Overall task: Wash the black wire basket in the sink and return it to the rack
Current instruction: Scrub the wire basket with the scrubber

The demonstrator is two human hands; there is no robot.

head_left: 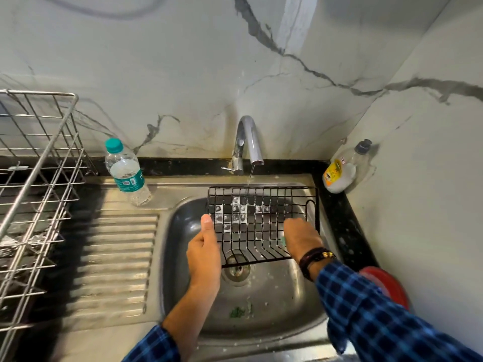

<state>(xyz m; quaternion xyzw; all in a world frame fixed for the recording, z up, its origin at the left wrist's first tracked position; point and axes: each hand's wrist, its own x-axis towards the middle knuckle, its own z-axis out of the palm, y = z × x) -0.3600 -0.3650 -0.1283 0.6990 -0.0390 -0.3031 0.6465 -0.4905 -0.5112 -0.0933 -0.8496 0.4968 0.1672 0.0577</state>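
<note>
The black wire basket (261, 220) hangs tilted over the steel sink (274, 304), with soap film across several of its cells. A thin stream of water from the chrome tap (247, 142) falls onto its far edge. My left hand (205, 250) grips the basket's left side, thumb up along the rim. My right hand (302, 237) is pressed against the basket's right part, fingers closed over something green (283, 241) that is mostly hidden. The silver wire rack (39, 178) stands on the counter at the far left.
A water bottle with a teal cap (125, 171) stands on the ribbed drainboard (112, 257). A dish soap bottle (342, 171) leans in the back right corner. A red round object (386, 283) sits by the sink's right edge. Green scraps lie in the sink.
</note>
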